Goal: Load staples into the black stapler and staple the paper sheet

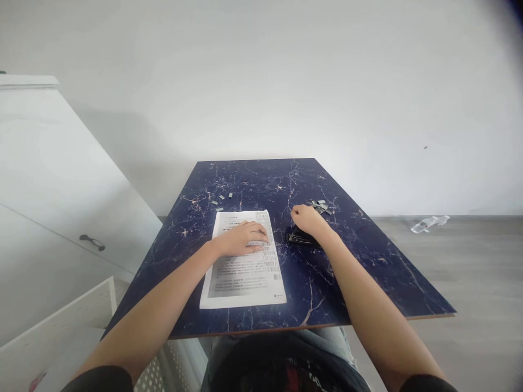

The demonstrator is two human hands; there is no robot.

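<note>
A stack of printed white paper [245, 272] lies on the dark blue marble-patterned table [368, 256]. My left hand [243, 238] rests flat on the upper part of the paper, fingers stretched out. My right hand [307, 219] lies over a black stapler [300, 238] just right of the paper, with its fingers curled down toward it. Whether the hand grips the stapler is not clear. A small heap of metal staple strips [322, 206] sits just beyond my right hand.
A few loose staple pieces [223, 198] lie above the paper at the table's far left. A white cabinet [49, 179] with a dark handle stands at left. A crumpled plastic bottle [429, 222] lies on the grey floor at right.
</note>
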